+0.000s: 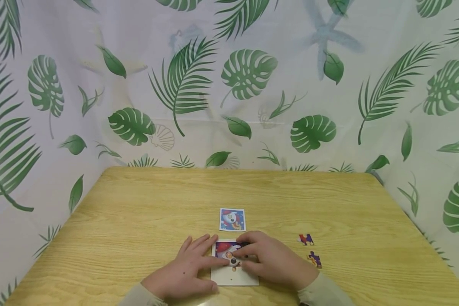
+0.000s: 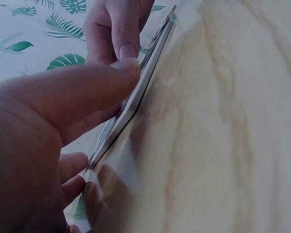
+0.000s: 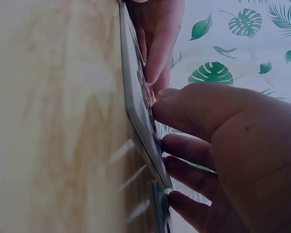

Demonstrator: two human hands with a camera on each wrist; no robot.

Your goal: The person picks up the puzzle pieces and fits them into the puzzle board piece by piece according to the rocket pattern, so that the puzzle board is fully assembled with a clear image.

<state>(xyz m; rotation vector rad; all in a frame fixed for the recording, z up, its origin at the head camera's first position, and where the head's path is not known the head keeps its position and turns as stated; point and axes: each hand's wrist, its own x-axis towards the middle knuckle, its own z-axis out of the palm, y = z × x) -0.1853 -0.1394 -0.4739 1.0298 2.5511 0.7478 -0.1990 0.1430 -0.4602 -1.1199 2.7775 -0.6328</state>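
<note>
A white puzzle board point(image 1: 235, 278) lies flat on the table, its upper part covered by joined picture pieces and its lower part bare white. My left hand point(image 1: 189, 270) is spread over the board's left edge, the index fingertip touching the pieces. From the right my right hand point(image 1: 273, 260) reaches over the board, its thumb and fingertips resting on the pieces. Both wrist views show the board edge-on, the left hand point(image 2: 34, 116) and the right hand point(image 3: 247, 141) at its sides. The right fingers hide part of the picture.
A small picture card point(image 1: 232, 219) lies just beyond the board. To the right are two loose puzzle pieces, one red and purple point(image 1: 306, 239) and one purple and orange point(image 1: 314, 259). A leaf-patterned cloth point(image 1: 199, 140) hangs behind the table point(image 1: 157, 199).
</note>
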